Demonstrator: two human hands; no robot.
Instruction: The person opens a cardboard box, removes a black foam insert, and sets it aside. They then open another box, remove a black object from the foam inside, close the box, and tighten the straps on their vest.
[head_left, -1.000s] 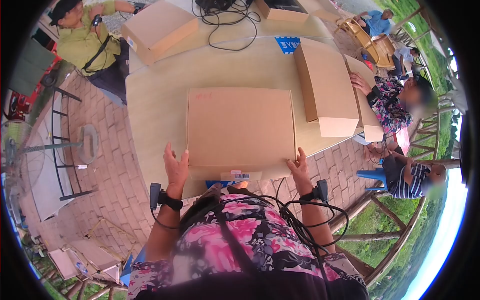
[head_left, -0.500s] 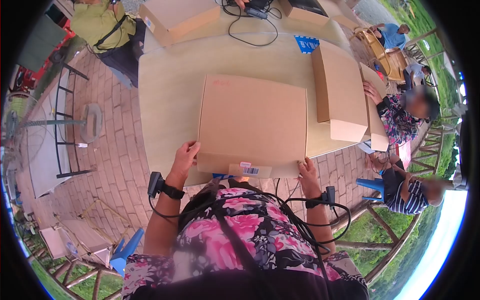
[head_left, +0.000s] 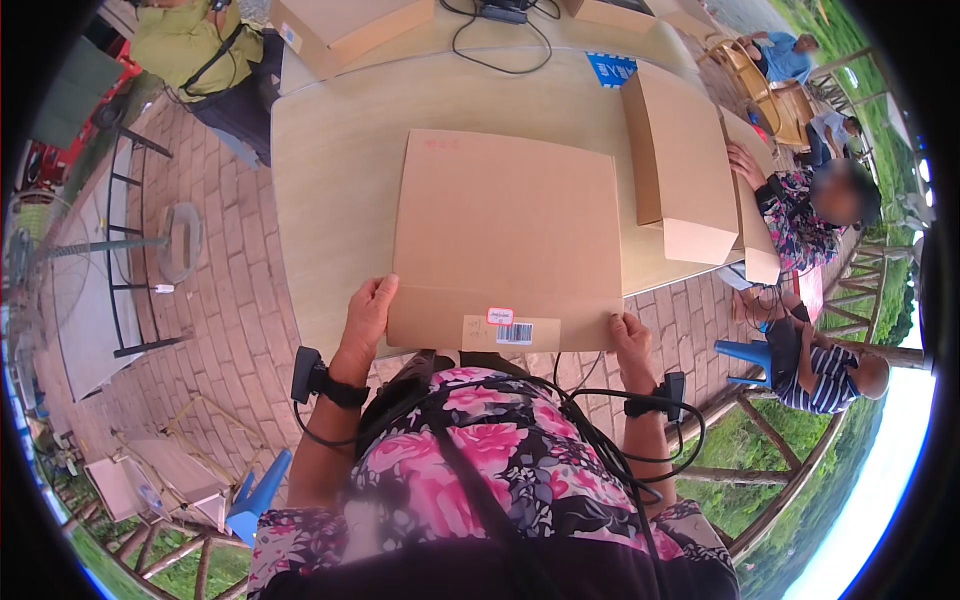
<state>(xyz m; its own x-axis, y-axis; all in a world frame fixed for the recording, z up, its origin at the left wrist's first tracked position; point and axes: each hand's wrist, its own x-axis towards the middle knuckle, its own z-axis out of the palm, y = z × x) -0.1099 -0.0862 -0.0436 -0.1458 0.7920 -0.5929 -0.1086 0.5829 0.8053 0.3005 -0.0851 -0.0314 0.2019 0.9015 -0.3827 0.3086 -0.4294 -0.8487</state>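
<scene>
A closed, flat cardboard box [head_left: 508, 225] is in front of me, its near side tilted toward me and reaching past the table's near edge. On that side is a taped label [head_left: 514, 332] with a barcode and a small red-edged sticker. My left hand [head_left: 369, 315] grips the near left corner, thumb on top. My right hand [head_left: 631, 345] holds the near right corner, its fingers partly hidden behind the box. Black straps with small devices and cables are on both wrists.
The pale table [head_left: 335, 190] lies under the box. To the right stands another cardboard box [head_left: 680, 160], beside a co-worker's hand [head_left: 745, 163]. Further boxes and a black cabled device [head_left: 503, 10] are at the back. A person in a yellow-green shirt [head_left: 190, 45] is at far left.
The box's near side has come up and faces me more, so its label shows larger. Both hands have stayed on its corners. The hand at the back device has left view.
</scene>
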